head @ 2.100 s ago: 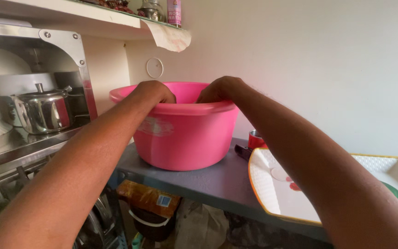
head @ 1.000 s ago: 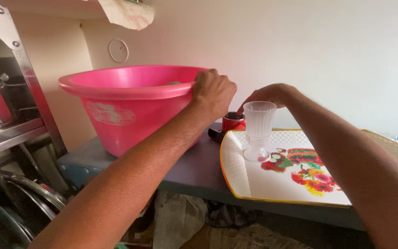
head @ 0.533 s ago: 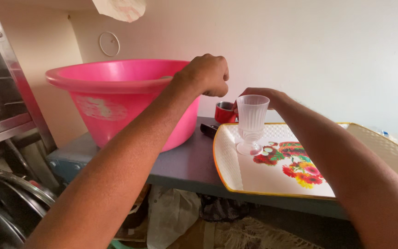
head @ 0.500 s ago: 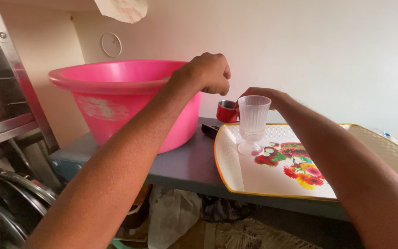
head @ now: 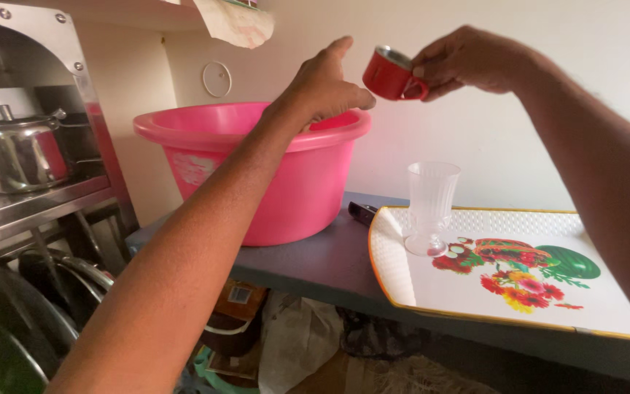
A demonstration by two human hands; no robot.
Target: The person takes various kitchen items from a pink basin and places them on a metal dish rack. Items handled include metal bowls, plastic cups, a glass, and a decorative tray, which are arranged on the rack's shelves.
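Note:
My right hand [head: 468, 62] holds a small red cup [head: 389, 74] by its handle, tilted, raised in the air over the right side of the pink plastic basin [head: 271, 175]. Just left of the cup, above the basin's rim, my left hand [head: 326, 84] hovers with fingers loosely apart, holding nothing. A clear footed glass [head: 430, 206] stands upright on the near left corner of a white tray [head: 599, 310] with a fruit and flower picture.
The basin and tray rest on a grey shelf [head: 315, 266]. A steel lidded pot [head: 12, 155] sits on a metal rack at the left, with plates below. A small dark object [head: 362, 213] lies behind the tray. Bags lie under the shelf.
My right hand left the glass on the tray, took up the red cup and lifted it high. My left hand opened beside it.

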